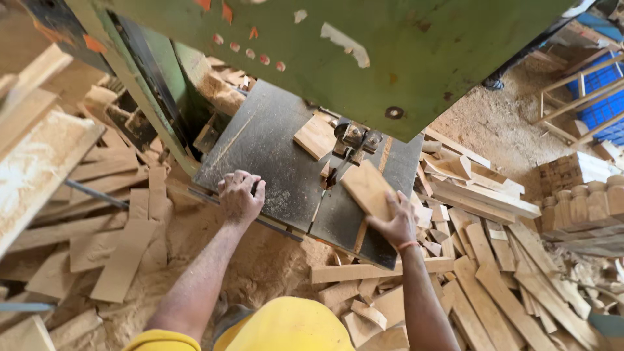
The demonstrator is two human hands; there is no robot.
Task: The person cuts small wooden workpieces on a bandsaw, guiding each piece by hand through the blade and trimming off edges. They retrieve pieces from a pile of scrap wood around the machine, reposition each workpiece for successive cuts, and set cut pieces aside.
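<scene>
Offcuts [500, 286] lie heaped on the floor at lower right and left; a blue crate [601, 97] sits at upper right, its contents unclear. At centre, the right hand [394, 224] is closed on a wood block [367, 188] by the blade guide [354, 144]. The left hand [240, 197], fingers curled, rests on the bench [273, 149] edge.

yellow shirt [286, 328], orange wristband [407, 246], bare forearms
</scene>
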